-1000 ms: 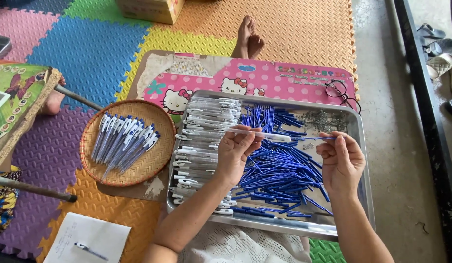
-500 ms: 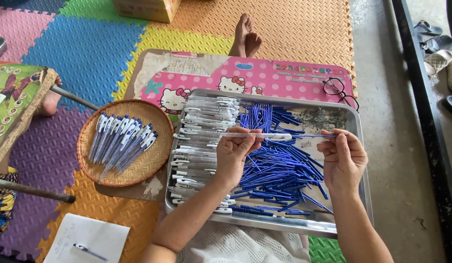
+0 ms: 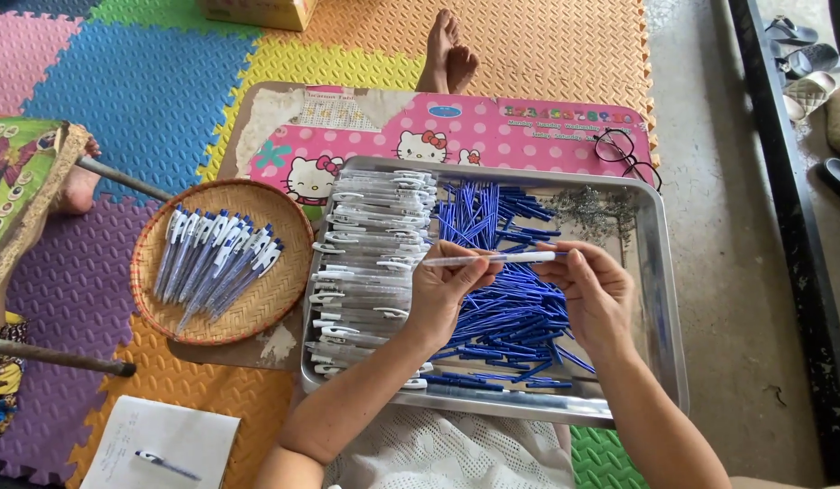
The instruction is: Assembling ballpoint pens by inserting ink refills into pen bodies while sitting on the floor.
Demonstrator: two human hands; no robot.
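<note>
Left hand [image 3: 447, 290] pinches pen barrel [image 3: 465, 261]; right hand [image 3: 594, 292] grips its far end, probably the refill. Keep both level, push straight.

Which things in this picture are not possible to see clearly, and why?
Head view only:
- The pen part between left hand and right hand: fingers cover both ends.
- Small grey pieces in the metal tray corner: too small to identify.
- Notebook: cut off by the bottom edge.
</note>
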